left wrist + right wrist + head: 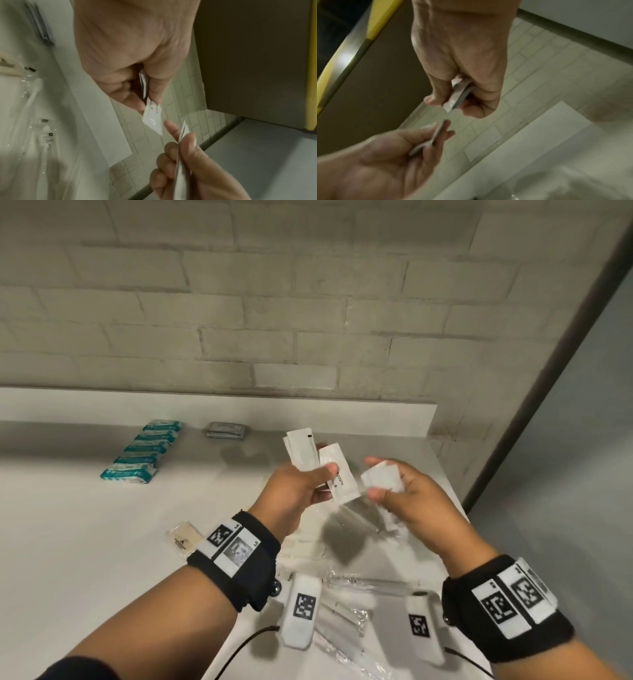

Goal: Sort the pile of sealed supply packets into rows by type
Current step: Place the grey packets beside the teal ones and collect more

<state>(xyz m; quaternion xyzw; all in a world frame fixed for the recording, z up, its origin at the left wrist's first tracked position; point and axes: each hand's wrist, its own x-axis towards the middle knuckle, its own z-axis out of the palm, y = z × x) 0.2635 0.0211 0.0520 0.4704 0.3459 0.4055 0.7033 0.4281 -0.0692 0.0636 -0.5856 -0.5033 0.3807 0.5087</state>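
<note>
White sealed paper packets [310,455] fan out of the left hand [298,491], thumb clamped across them, held up over the white counter [85,525]! Head view alone gives us the sorted teal wrapped packets in a row [144,450] and a grey foil packet stack [226,430] back by the brick wall, plus clear plastic sleeves [346,587] below the wrists. Left wrist camera catches those packets edge-on [153,119] between curled fingers. Right hand [407,491] faces it, close, fingers and thumb pinching small white packets [382,479], edge-on at the right wrist [457,93].
</note>
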